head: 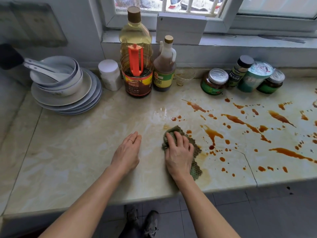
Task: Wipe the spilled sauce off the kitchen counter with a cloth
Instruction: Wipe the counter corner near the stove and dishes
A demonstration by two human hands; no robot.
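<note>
Our pale marble counter (pixel 77 152) runs under a window, with the tall oil bottle (pixel 136 40) at its back. In front of the bottle our left hand (pixel 127 152) lies flat, fingers straight, holding nothing. Front-right of the bottle our right hand (pixel 179 152) presses the green cloth (pixel 195 167), fingers spread, barely bent. Further right the sauce (pixel 212 133) is spattered. The cloth looks soft, light and limp; we'd bear down on its middle.

green cloth (pixel 193 146), brown sauce (pixel 240 120), cream counter (pixel 85 152)
</note>
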